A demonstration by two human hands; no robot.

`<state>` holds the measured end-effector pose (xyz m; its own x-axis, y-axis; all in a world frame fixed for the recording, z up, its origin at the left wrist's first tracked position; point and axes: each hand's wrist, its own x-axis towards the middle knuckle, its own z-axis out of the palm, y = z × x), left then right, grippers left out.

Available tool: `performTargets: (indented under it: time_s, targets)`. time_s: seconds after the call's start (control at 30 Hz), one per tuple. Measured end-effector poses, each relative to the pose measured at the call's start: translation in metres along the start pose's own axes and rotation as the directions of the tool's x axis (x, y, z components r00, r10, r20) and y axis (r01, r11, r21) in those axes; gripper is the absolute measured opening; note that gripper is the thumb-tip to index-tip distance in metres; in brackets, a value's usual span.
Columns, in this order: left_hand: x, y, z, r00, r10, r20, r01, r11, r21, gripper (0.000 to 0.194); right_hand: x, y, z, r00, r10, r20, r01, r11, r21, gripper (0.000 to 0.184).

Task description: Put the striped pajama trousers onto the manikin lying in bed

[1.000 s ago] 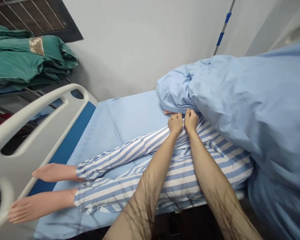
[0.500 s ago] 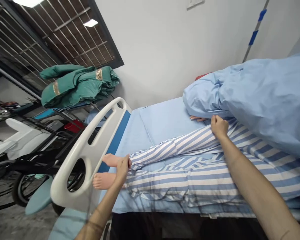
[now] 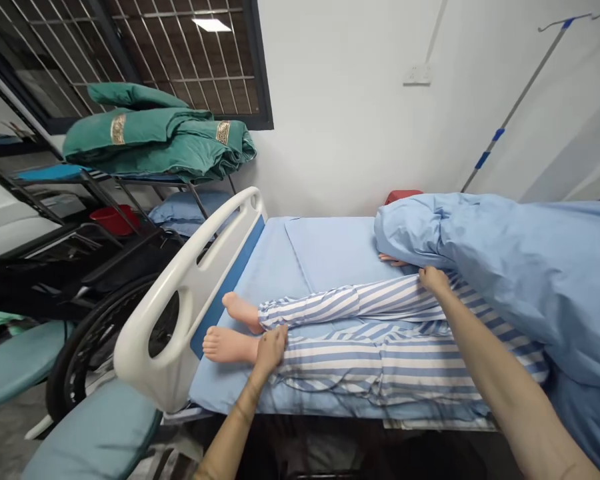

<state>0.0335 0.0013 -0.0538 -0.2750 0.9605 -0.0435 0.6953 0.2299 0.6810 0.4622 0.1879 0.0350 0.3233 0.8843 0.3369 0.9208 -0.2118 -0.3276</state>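
Your L hand (image 3: 273, 348), next to your R hand (image 3: 434, 281) 1 s ago, then at the far ankle (image 3: 253, 316), is now on the near ankle (image 3: 250, 349), lower ctr-L, & the IV pole top (image 3: 567, 23) now shows upper R.

A hospital-style care room: white bed footboard (image 3: 205, 287), drip stand (image 3: 499, 135), wheelchair (image 3: 123, 263), striped patient trousers (image 3: 420, 360).
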Motion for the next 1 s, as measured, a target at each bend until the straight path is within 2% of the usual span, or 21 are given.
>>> performTargets:
  time_s: [0.1, 0.2, 0.3, 0.37, 0.43, 0.5, 0.6, 0.67, 0.73, 0.77, 0.83, 0.93, 1.0]
  targets:
    - [-0.001, -0.010, 0.013, 1.000, 0.013, 0.009, -0.015, 0.947, 0.321, 0.040, -0.021, -0.025, -0.005, 0.968, -0.093, 0.235, 0.077, 0.994, 0.078, 0.055]
    - [0.010, -0.008, 0.012, 0.994, -0.016, 0.109, -0.033, 0.903, 0.428, 0.044, -0.072, -0.074, -0.001, 0.916, -0.279, 0.289, 0.197, 0.939, 0.282, 0.043]
    - [0.023, -0.006, 0.002, 0.974, -0.001, 0.228, -0.098, 0.901, 0.423, 0.042, -0.152, -0.136, 0.019, 0.842, -0.473, 0.261, 0.290, 0.804, 0.520, 0.039]
    - [0.028, -0.006, -0.005, 0.968, 0.031, 0.251, -0.127, 0.916, 0.380, 0.037, -0.206, -0.173, 0.038, 0.782, -0.566, 0.262, 0.326, 0.729, 0.602, 0.044]
    - [0.027, -0.008, -0.011, 0.978, 0.070, 0.196, -0.126, 0.949, 0.290, 0.035, -0.249, -0.199, 0.056, 0.740, -0.589, 0.326, 0.334, 0.742, 0.581, 0.047]
    - [0.022, -0.009, -0.016, 0.993, 0.089, 0.072, -0.098, 0.984, 0.149, 0.038, -0.274, -0.213, 0.066, 0.771, -0.537, 0.343, 0.343, 0.804, 0.486, 0.043]
    - [0.012, -0.006, -0.017, 0.997, 0.052, -0.060, -0.058, 0.992, -0.112, 0.041, -0.281, -0.216, 0.070, 0.804, -0.485, 0.343, 0.345, 0.852, 0.394, 0.039]
    - [0.005, -0.001, -0.010, 0.999, 0.025, -0.036, -0.032, 0.970, -0.242, 0.042, -0.275, -0.211, 0.069, 0.791, -0.501, 0.350, 0.342, 0.838, 0.426, 0.041]
    - [0.001, 0.004, 0.003, 1.000, 0.006, 0.018, -0.002, 0.969, -0.246, 0.043, -0.268, -0.207, 0.069, 0.780, -0.515, 0.355, 0.322, 0.817, 0.478, 0.045]
    - [-0.001, 0.007, 0.010, 0.999, 0.008, 0.034, -0.001, 0.983, -0.185, 0.043, -0.266, -0.206, 0.070, 0.779, -0.516, 0.357, 0.312, 0.812, 0.493, 0.046]
    - [-0.002, 0.011, 0.022, 0.999, 0.008, 0.042, -0.010, 0.999, 0.041, 0.039, -0.265, -0.204, 0.073, 0.786, -0.505, 0.356, 0.300, 0.816, 0.494, 0.047]
    - [0.002, 0.015, 0.029, 0.994, 0.004, 0.111, -0.045, 0.929, 0.368, 0.038, -0.267, -0.206, 0.073, 0.809, -0.481, 0.337, 0.287, 0.825, 0.488, 0.042]
    - [0.009, 0.016, 0.026, 0.979, 0.006, 0.206, -0.101, 0.886, 0.453, 0.041, -0.265, -0.207, 0.067, 0.804, -0.486, 0.342, 0.268, 0.810, 0.522, 0.039]
